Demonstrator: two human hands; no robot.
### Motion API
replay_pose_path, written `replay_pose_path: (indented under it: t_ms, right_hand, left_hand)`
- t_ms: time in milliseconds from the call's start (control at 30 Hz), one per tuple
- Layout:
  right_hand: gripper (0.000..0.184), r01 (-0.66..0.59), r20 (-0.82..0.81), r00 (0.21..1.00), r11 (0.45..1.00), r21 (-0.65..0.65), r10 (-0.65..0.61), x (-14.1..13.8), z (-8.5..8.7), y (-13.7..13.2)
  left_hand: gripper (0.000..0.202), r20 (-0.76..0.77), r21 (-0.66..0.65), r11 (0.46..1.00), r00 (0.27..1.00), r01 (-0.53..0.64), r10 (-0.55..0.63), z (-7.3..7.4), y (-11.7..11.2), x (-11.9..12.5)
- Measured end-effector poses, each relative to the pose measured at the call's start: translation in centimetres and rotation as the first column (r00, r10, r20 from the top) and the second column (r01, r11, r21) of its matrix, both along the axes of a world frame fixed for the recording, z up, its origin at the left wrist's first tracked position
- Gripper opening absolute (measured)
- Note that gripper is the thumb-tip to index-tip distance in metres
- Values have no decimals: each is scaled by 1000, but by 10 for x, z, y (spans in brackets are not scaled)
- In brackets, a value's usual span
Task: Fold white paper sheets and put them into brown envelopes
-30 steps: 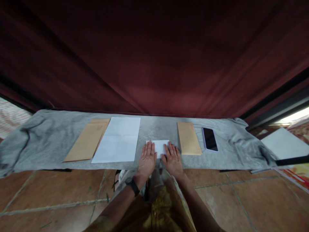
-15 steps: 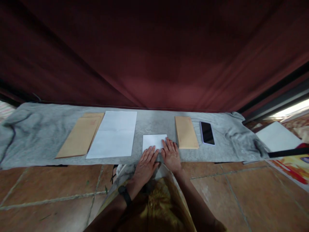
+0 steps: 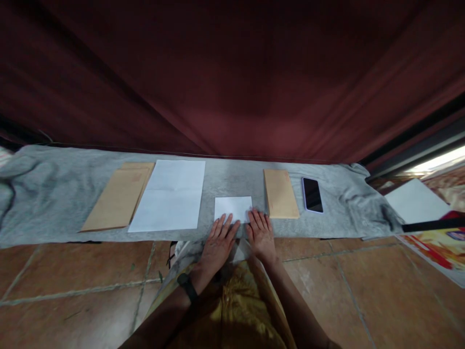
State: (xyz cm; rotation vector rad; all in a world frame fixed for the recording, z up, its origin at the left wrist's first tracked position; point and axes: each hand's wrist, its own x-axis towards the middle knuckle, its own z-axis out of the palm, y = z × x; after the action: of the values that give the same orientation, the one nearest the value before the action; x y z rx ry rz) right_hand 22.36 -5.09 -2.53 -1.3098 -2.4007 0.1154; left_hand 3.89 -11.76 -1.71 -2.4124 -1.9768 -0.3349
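A small folded sheet of white paper lies flat on the grey cloth just in front of me. My left hand rests over its near left part, palm down with the fingers spread. On the near right corner lies my right hand, also flat, fingers stretched out. Both hands hide the paper's near edge. To the left is a stack of larger white sheets, and just right of my right hand a brown envelope lies on the cloth.
More brown envelopes lie left of the large sheets. A phone with a dark screen sits at the right. Grey cloth covers the narrow table, with a dark red curtain behind it. Tiled floor shows below.
My right hand has slid slightly toward me and right, off more of the small paper. The left hand stays nearly in place. The whole view has shifted a little.
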Motion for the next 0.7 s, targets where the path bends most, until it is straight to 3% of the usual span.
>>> replay_pose_path:
  t_ms: [167, 400, 700]
  right_hand:
    - [50, -81, 27, 996, 996, -37, 82, -3, -1, -22]
    - [53, -32, 36, 999, 999, -43, 33, 2, -4, -28]
    - [51, 21, 4, 1000, 999, -29, -20, 10, -6, -28]
  left_hand:
    - [62, 11, -14, 1000, 1000, 1, -1, 1, 1, 0]
    - [60, 23, -12, 1000, 1000, -8, 8, 7, -3, -1]
    - [62, -10, 13, 1000, 1000, -28, 28, 3, -11, -7]
